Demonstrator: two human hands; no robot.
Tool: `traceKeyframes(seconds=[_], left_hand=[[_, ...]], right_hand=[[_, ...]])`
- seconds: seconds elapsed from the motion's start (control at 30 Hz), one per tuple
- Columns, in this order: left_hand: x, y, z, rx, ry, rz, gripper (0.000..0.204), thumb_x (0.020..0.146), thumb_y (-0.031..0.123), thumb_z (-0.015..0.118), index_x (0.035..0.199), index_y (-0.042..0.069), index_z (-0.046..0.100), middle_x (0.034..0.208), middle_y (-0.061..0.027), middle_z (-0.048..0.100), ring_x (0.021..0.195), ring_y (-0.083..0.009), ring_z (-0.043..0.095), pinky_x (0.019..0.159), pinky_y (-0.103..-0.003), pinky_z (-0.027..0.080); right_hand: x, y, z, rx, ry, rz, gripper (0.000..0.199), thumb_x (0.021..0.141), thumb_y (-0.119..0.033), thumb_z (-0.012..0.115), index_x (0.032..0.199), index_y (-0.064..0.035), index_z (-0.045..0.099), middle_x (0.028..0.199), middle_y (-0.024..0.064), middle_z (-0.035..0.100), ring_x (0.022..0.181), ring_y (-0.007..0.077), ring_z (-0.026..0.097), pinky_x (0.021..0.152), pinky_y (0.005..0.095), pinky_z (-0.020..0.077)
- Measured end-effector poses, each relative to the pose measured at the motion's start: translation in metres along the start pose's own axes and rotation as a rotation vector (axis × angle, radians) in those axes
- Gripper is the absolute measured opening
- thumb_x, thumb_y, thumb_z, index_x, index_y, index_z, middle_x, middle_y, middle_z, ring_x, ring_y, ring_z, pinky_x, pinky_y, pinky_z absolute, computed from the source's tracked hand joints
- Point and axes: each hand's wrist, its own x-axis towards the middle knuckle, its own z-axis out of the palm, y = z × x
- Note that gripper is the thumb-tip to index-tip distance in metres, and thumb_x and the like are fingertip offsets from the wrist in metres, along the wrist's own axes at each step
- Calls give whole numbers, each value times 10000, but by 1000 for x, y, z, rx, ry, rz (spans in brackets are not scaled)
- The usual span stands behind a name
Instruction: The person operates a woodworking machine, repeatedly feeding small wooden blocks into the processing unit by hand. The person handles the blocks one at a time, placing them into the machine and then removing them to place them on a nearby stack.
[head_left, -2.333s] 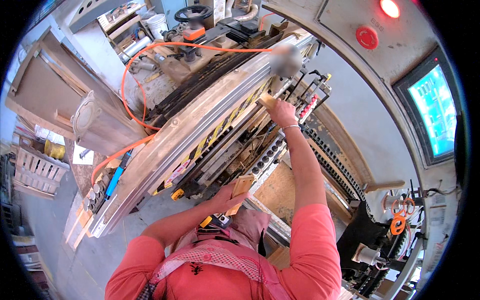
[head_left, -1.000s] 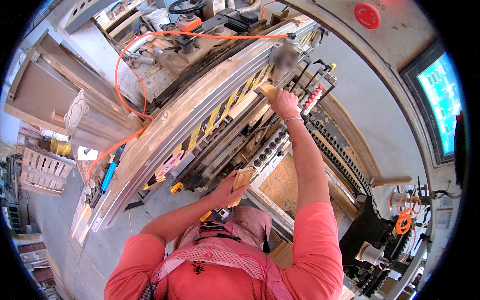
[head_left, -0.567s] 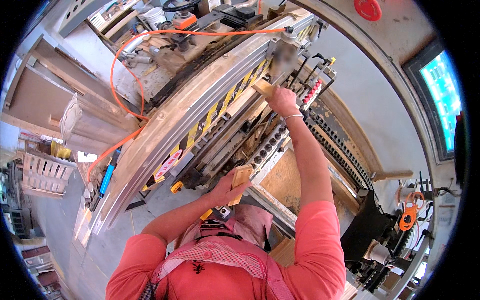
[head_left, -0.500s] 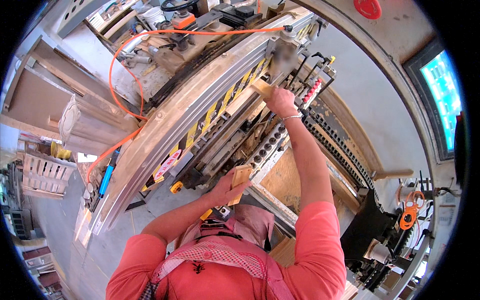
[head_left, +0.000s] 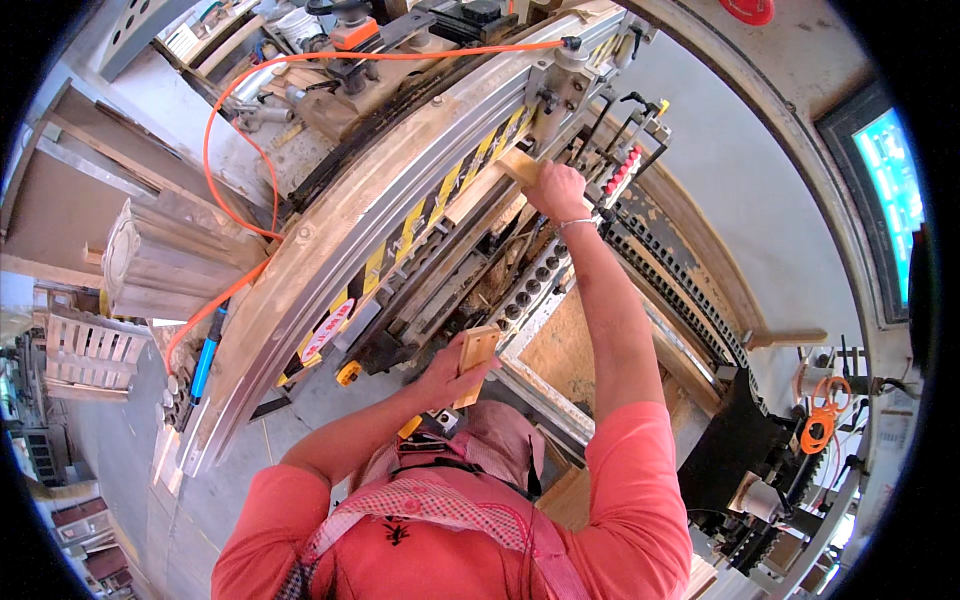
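My right hand [head_left: 556, 190] is stretched out far ahead and grips the end of a long pale wooden bar [head_left: 487, 186] that lies against the machine's grey beam [head_left: 340, 240] with yellow-black stripes. Close to my chest, my left hand [head_left: 447, 371] holds a short light wooden block [head_left: 475, 356] upright. Under my right arm runs a row of drill spindles [head_left: 535, 290] on the machine bed.
An orange hose [head_left: 255, 150] loops over the machine's top. A lit control screen [head_left: 890, 190] sits at the right. A brown board [head_left: 565, 345] lies in the machine bed. A wooden pallet [head_left: 85, 345] and grey housings stand at the left.
My view has shifted closer to the machine. My right hand has pushed the long bar further along the beam; my left hand keeps the block in the same spot.
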Motion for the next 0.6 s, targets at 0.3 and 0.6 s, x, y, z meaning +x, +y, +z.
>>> traceKeyframes(seconds=[0.3,0.6], left_hand=[[2,2,2,-43,19,6,255,865,242,539,962,28,637,1107,-164,546,1062,-303,489,893,-362,397],[2,-5,0,52,-20,31,254,874,179,517,1062,12,553,1039,-101,573,978,-198,532,848,-332,427]], right_hand=[[-1,-5,-1,21,69,39,234,650,-233,638,798,-52,644,831,146,658,816,297,641,711,393,513],[1,-9,-3,7,15,58,211,656,-210,625,796,-56,660,813,139,659,783,296,649,695,383,519]])
